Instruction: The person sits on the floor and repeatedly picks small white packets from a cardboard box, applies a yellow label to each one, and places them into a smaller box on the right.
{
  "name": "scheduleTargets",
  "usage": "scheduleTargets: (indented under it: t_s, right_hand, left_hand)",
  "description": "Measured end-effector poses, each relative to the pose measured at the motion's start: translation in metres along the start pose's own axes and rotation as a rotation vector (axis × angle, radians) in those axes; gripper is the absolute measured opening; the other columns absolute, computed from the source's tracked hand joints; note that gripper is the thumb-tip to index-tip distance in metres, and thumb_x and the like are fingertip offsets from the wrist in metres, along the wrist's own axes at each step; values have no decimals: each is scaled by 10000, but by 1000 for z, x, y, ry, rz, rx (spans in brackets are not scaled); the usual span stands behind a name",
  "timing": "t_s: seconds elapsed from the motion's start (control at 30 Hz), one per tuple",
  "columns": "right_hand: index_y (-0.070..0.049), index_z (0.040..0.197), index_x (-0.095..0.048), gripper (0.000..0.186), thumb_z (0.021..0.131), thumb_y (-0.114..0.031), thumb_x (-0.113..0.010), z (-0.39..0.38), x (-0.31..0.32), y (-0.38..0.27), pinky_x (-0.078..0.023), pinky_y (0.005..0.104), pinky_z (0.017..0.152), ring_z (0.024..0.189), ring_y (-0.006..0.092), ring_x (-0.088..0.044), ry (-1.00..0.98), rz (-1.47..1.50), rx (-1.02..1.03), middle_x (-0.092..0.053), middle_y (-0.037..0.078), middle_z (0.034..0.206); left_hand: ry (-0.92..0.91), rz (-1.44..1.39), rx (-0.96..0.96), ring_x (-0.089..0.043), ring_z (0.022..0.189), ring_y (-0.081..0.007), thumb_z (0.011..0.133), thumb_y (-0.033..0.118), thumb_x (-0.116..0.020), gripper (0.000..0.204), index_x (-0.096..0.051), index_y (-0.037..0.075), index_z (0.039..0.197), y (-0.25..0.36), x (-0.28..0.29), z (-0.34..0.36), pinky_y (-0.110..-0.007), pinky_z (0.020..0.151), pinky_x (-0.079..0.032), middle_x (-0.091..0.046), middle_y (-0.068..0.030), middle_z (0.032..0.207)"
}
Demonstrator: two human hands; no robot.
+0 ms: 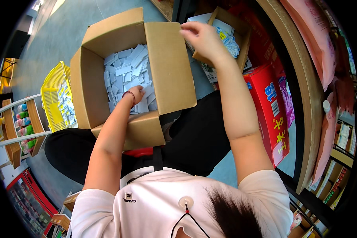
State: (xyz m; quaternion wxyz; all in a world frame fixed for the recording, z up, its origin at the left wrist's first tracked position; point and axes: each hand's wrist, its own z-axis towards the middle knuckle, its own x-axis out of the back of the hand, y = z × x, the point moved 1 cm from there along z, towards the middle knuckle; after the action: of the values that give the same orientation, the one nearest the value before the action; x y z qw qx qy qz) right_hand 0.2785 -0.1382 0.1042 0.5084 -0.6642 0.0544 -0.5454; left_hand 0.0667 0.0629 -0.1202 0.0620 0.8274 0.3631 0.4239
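A large open cardboard box (170,67) stands in front of my knees, holding many loose white, flat rectangular pieces (123,70). My left hand (135,94) reaches down inside it, with curled fingers among the pieces near the close end. Whether a piece is in its fingertips is hidden. Up by the far right corner of the box, my right hand (200,35) hangs over the outer edge of the right flap. Its thumb and fingers are bent and slightly apart, with nothing visible between them. Just beyond it sits a smaller cardboard box (244,41) with blue, white and yellow cards (228,41).
To the left of the large box is a yellow plastic basket (53,101) with white and yellow pieces. A red carton (265,111) stands by my right arm, beside a wooden-edged shelf (297,75). Another rack with coloured goods (23,127) is at the left.
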Motion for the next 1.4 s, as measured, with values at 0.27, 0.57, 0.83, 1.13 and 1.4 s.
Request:
scheduleTargets:
  t_s: [0.27,0.57,0.83,1.13,1.4]
  right_hand:
    - [-125,1115,-595,348,788,-234,-645,12,57,92,-465,359,859,1030,264,-571,7,-522,-578,-590,127,1121]
    - [-59,1146,-572,608,628,-288,-792,11,36,102,-438,322,906,1049,241,-569,-168,-617,-657,-565,141,1169]
    - [-49,1002,-623,480,604,-241,-809,8,37,107,-464,310,841,953,230,-611,-111,-588,-651,-620,136,1049]
    - [-76,842,-648,256,660,-212,-766,7,51,109,-494,337,753,828,230,-635,28,-573,-567,-659,106,894]
    - [-51,877,-633,177,776,-192,-667,5,38,51,-490,296,644,721,183,-620,271,-128,-285,-648,87,795]
  left_hand:
    - [289,-1082,119,-588,684,-157,848,194,-601,318,-463,43,1092,29,40,-50,-273,565,-520,-584,-84,843]
    - [53,-2112,29,-571,871,-210,880,143,-541,207,-476,24,1038,31,34,-92,-300,757,-523,-554,-90,979]
    - [-35,-2082,-179,-539,958,-207,809,-44,-552,383,-411,32,1157,52,30,-119,-319,823,-506,-496,-107,1097]
    - [-97,-2092,-234,-546,897,-155,832,-27,-547,383,-427,48,1188,51,27,-120,-258,753,-498,-532,-78,1051]
    - [32,-2170,-326,-504,836,-118,829,-22,-561,306,-491,72,1112,43,24,-113,-229,696,-457,-538,-46,1002]
